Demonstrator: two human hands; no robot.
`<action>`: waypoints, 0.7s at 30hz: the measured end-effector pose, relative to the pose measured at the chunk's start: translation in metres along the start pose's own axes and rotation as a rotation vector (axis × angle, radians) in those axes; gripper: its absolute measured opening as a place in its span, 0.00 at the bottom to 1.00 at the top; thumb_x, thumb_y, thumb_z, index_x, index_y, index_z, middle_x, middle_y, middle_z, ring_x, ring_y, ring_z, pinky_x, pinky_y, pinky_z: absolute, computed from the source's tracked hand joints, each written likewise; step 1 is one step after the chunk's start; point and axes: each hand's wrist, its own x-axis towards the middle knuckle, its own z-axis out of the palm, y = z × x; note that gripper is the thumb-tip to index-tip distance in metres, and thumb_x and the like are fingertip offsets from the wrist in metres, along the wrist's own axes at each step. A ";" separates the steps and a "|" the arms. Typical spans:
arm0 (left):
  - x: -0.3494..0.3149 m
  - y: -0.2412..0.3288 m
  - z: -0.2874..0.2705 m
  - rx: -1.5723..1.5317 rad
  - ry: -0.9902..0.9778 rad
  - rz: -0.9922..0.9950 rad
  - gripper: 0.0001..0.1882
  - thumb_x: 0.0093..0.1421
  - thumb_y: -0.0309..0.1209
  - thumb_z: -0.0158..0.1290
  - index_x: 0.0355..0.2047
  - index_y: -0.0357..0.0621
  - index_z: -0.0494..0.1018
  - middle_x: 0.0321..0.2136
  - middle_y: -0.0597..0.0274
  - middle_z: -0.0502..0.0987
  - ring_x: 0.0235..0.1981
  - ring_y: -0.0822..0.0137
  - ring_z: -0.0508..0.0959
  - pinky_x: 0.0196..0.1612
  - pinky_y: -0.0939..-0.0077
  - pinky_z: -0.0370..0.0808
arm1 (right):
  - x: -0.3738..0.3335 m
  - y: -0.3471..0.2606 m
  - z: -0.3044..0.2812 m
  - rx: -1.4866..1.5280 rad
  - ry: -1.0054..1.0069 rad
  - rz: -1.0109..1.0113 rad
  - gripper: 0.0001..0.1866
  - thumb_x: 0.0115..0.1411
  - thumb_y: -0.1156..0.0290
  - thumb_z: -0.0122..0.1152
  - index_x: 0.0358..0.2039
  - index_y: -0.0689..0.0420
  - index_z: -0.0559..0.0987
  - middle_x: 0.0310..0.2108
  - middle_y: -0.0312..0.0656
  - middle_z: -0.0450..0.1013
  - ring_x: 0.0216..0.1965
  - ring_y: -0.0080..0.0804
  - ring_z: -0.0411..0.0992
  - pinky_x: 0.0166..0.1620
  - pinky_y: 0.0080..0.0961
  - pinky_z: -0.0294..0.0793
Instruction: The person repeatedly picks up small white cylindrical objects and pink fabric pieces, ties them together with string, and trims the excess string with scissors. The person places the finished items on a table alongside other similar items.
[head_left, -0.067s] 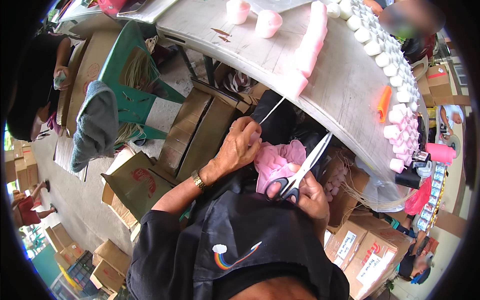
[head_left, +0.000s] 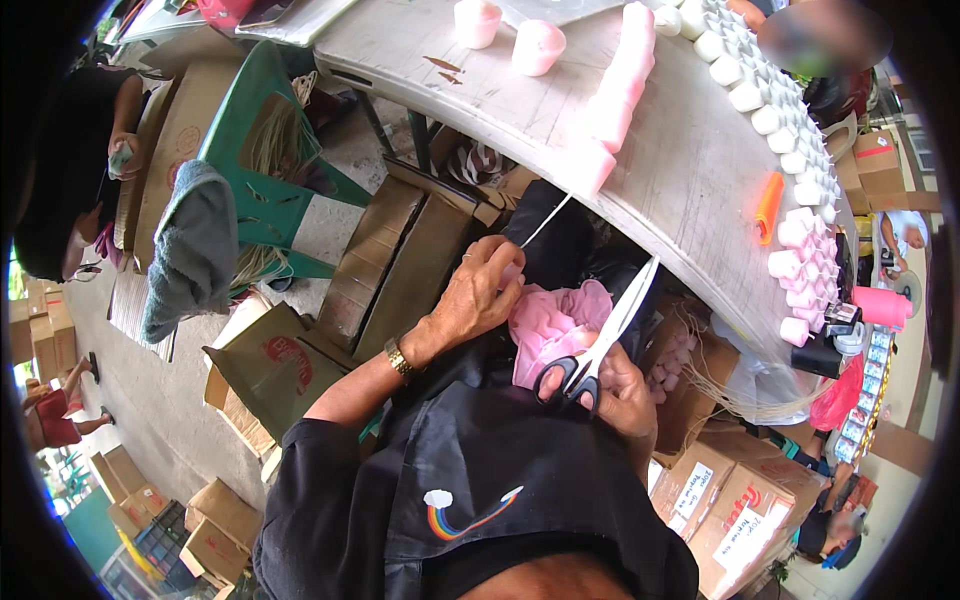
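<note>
My left hand [head_left: 480, 275], with a gold watch at its wrist, is closed around a small pink candle [head_left: 509, 274], mostly hidden by the fingers. A thin white wick [head_left: 546, 220] runs from it up toward the table edge. My right hand [head_left: 622, 392] grips a pair of scissors [head_left: 614, 333] with dark finger loops; the pale blades point up and right, nearly together, apart from the wick. A crumpled pink cloth [head_left: 552, 325] lies on my lap between the hands.
On the white table [head_left: 500, 110] stand a row of pink candles [head_left: 622, 85], many white ones [head_left: 745, 96] and an orange tool [head_left: 768, 207]. Below right is a box of pink pieces [head_left: 672, 370]. Cardboard boxes [head_left: 375, 260] and a green chair [head_left: 265, 215] stand left.
The scissors have turned a little, their tips shifting slightly left and the blades drawing closer. My left hand and the candle stay nearly where they were.
</note>
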 end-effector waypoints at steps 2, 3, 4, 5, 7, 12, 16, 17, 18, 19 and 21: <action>0.004 -0.003 0.002 -0.034 0.000 -0.009 0.11 0.57 0.25 0.54 0.40 0.40 0.69 0.41 0.48 0.71 0.45 0.47 0.74 0.48 0.59 0.73 | 0.003 0.001 -0.002 -0.035 -0.003 0.033 0.32 0.61 0.75 0.59 0.64 0.63 0.60 0.41 0.50 0.75 0.44 0.36 0.75 0.51 0.31 0.72; 0.007 -0.004 0.004 -0.064 0.003 -0.028 0.11 0.58 0.26 0.54 0.41 0.40 0.69 0.40 0.48 0.71 0.44 0.47 0.74 0.47 0.60 0.73 | 0.006 0.000 -0.003 -0.068 0.006 0.059 0.31 0.61 0.75 0.59 0.63 0.63 0.62 0.40 0.49 0.75 0.42 0.35 0.76 0.50 0.31 0.72; 0.009 -0.004 0.004 -0.093 0.007 -0.046 0.11 0.58 0.26 0.54 0.41 0.40 0.69 0.40 0.48 0.71 0.43 0.48 0.75 0.47 0.61 0.73 | 0.007 -0.002 -0.003 -0.097 -0.011 0.088 0.29 0.61 0.75 0.60 0.62 0.64 0.63 0.39 0.48 0.75 0.41 0.35 0.76 0.49 0.31 0.73; 0.014 -0.006 0.003 -0.113 -0.007 -0.075 0.11 0.58 0.26 0.53 0.42 0.40 0.69 0.40 0.49 0.71 0.42 0.51 0.75 0.46 0.63 0.73 | 0.010 -0.004 -0.005 -0.088 0.044 0.122 0.27 0.62 0.74 0.59 0.60 0.64 0.65 0.40 0.48 0.75 0.38 0.31 0.76 0.47 0.29 0.73; 0.017 -0.002 -0.002 -0.159 -0.072 -0.191 0.12 0.60 0.26 0.50 0.44 0.39 0.70 0.41 0.52 0.72 0.41 0.56 0.76 0.45 0.67 0.74 | 0.011 -0.007 -0.007 -0.128 0.067 0.079 0.27 0.61 0.74 0.60 0.60 0.64 0.65 0.40 0.48 0.76 0.37 0.30 0.75 0.46 0.29 0.73; 0.024 0.023 -0.042 -0.700 -0.231 -0.341 0.22 0.56 0.28 0.44 0.53 0.39 0.69 0.47 0.60 0.72 0.44 0.69 0.73 0.47 0.73 0.71 | 0.006 -0.009 -0.021 -0.096 0.090 -0.015 0.34 0.54 0.68 0.70 0.59 0.62 0.66 0.40 0.44 0.74 0.39 0.27 0.72 0.46 0.24 0.71; 0.040 0.050 -0.074 -0.871 -0.161 -0.034 0.31 0.51 0.33 0.43 0.56 0.36 0.68 0.52 0.55 0.71 0.53 0.66 0.71 0.56 0.70 0.68 | -0.002 -0.007 -0.030 -0.154 0.103 -0.071 0.40 0.48 0.65 0.76 0.58 0.63 0.67 0.39 0.42 0.72 0.39 0.26 0.70 0.47 0.25 0.69; 0.042 0.058 -0.078 -0.909 -0.158 -0.135 0.38 0.49 0.47 0.47 0.57 0.32 0.67 0.54 0.52 0.71 0.46 0.66 0.74 0.63 0.61 0.62 | -0.003 -0.007 -0.030 -0.183 0.111 -0.061 0.42 0.46 0.64 0.78 0.59 0.64 0.67 0.40 0.42 0.72 0.40 0.26 0.70 0.47 0.25 0.69; 0.044 0.063 -0.082 -0.975 -0.181 -0.152 0.40 0.49 0.48 0.48 0.57 0.30 0.67 0.54 0.51 0.71 0.41 0.68 0.74 0.63 0.61 0.63 | -0.002 -0.007 -0.030 -0.228 0.117 -0.031 0.42 0.45 0.65 0.78 0.58 0.64 0.67 0.39 0.41 0.73 0.40 0.25 0.70 0.46 0.24 0.69; 0.047 0.067 -0.085 -1.044 -0.207 -0.163 0.41 0.48 0.48 0.48 0.57 0.29 0.66 0.53 0.50 0.71 0.35 0.70 0.74 0.62 0.60 0.64 | -0.001 -0.007 -0.030 -0.254 0.115 -0.034 0.42 0.44 0.66 0.79 0.58 0.64 0.68 0.39 0.41 0.73 0.40 0.25 0.70 0.46 0.24 0.69; 0.051 0.072 -0.085 -1.176 -0.252 -0.203 0.43 0.47 0.49 0.49 0.58 0.26 0.65 0.53 0.47 0.71 0.25 0.73 0.71 0.61 0.58 0.66 | 0.002 -0.008 -0.028 -0.334 0.106 -0.056 0.42 0.42 0.68 0.79 0.57 0.64 0.69 0.38 0.40 0.74 0.40 0.24 0.70 0.46 0.23 0.69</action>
